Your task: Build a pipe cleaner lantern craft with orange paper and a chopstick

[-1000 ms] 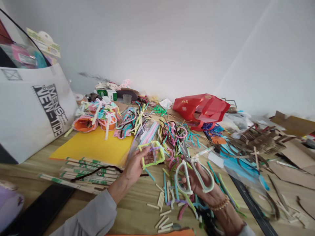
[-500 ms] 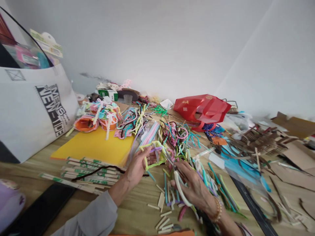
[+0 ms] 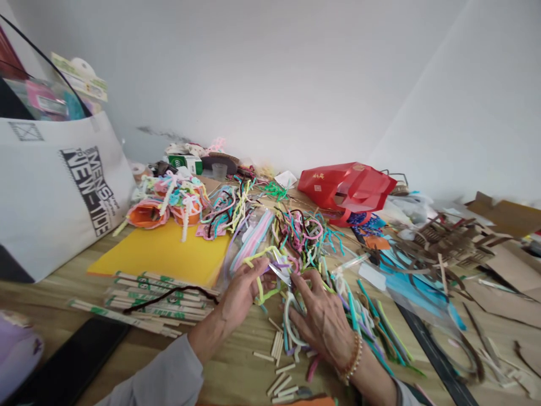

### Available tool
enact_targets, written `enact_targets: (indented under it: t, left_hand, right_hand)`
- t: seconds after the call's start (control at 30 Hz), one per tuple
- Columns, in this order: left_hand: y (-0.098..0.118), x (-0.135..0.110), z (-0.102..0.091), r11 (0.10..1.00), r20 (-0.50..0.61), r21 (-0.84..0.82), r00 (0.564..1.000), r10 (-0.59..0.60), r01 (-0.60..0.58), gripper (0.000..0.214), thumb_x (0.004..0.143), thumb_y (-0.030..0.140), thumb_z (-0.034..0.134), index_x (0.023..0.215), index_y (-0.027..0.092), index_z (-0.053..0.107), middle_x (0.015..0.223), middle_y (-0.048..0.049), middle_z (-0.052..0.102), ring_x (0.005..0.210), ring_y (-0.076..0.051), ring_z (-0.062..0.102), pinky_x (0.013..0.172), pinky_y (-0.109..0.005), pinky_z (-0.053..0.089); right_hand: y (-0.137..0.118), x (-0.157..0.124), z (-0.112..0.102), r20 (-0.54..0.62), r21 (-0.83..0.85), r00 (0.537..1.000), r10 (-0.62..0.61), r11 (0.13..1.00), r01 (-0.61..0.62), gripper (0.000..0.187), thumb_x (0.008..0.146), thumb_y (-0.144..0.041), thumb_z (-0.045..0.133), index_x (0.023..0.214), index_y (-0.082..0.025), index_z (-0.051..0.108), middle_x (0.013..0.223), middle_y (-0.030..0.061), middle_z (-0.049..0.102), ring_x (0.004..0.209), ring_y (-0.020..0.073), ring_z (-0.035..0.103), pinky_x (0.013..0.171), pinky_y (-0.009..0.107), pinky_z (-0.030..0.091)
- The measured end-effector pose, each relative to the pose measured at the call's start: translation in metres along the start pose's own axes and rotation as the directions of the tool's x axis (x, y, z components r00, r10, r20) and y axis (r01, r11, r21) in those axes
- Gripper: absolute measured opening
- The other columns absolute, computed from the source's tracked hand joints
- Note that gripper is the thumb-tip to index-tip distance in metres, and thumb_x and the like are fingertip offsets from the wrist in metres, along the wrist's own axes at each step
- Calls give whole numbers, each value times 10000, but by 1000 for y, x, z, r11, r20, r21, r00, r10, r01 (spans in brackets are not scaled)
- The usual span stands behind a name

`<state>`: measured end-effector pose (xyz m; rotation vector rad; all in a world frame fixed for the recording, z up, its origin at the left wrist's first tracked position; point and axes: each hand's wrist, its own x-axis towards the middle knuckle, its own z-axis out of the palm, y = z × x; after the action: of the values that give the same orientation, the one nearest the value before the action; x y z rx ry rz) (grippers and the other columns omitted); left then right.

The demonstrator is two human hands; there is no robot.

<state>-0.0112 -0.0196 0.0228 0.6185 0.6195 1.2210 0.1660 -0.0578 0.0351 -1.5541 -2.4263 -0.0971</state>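
My left hand (image 3: 240, 290) pinches a bent yellow-green pipe cleaner shape (image 3: 264, 275) with a purple strand, just above the wooden table (image 3: 236, 372). My right hand (image 3: 323, 321), palm down with a bead bracelet at the wrist, grips pale green scissors (image 3: 289, 301). Their metal blades (image 3: 279, 274) point up-left into the pipe cleaner shape. One scissor loop shows below my fingers; the rest of the handle is hidden by my hand.
A heap of coloured pipe cleaners (image 3: 300, 234) lies behind my hands, with cut stubs (image 3: 281, 361) in front. A yellow sheet (image 3: 164, 254), wrapped chopsticks (image 3: 156, 296), a white tote bag (image 3: 54, 186), a red bag (image 3: 346, 183) and cardboard scraps (image 3: 456, 242) surround them.
My right hand turned palm down and carried the scissors left, bringing the blades to the pipe cleaner shape. My left hand lowered slightly with the shape.
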Motion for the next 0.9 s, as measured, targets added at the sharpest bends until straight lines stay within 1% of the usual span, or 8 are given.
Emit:
enact_targets:
  t: [0.13,0.27,0.47,0.57,0.67,0.77,0.9]
  left_hand:
    - [-1,-1,2,1000,18,-3,1000,13,-13,305,677,351,800,877,143,702,898,-74,737,761,-178,671,623,-233,501]
    - [-2,-2,2,1000,12,-3,1000,18,-18,274,683,321,798,870,143,705,895,-70,734,757,-179,664,638,-247,500]
    - [-6,0,-1,999,19,-33,1000,-3,4,234,673,306,810,814,149,709,788,-32,716,666,-134,627,621,-233,497]
    - [-8,1,-2,1000,25,-19,1000,1,0,211,688,288,799,816,150,704,789,-34,714,665,-136,629,623,-234,499]
    - [-8,0,-2,1000,6,-2,1000,-2,2,209,687,280,799,817,150,699,808,-38,712,685,-145,635,634,-242,506]
    - [-7,-2,0,1000,-27,20,1000,-14,15,226,663,288,815,805,155,700,787,-30,697,702,-151,631,650,-253,516]
    - [-6,-5,3,996,-52,85,999,2,2,246,646,313,822,799,161,704,775,-26,683,696,-149,621,629,-250,514]
  right_hand:
    - [-1,3,1,-4,-54,1000,7,999,-7,367,860,-305,504,1221,-239,487,1193,112,524,806,213,633,578,287,452]
    - [1,4,7,-54,-82,998,-15,997,11,370,852,-320,505,1208,-222,490,1262,138,506,788,213,627,584,299,441]
    - [1,4,14,-105,-103,994,5,995,-16,396,854,-340,510,1225,-206,465,1273,150,515,810,215,627,579,291,423]
    - [1,4,16,-109,-125,994,1,992,-15,427,853,-348,514,1244,-191,446,1285,162,503,849,233,627,598,301,430]
    - [1,5,18,-110,-139,994,-17,990,1,417,848,-334,517,1231,-184,447,1260,155,514,834,221,624,603,293,433]
    - [0,6,19,-92,-130,995,-48,991,36,384,845,-300,510,1205,-181,454,1182,131,547,775,192,614,589,277,434]
    - [-7,5,16,-60,-112,997,-51,993,44,319,845,-257,506,1151,-174,473,1123,119,553,715,171,596,559,268,442]
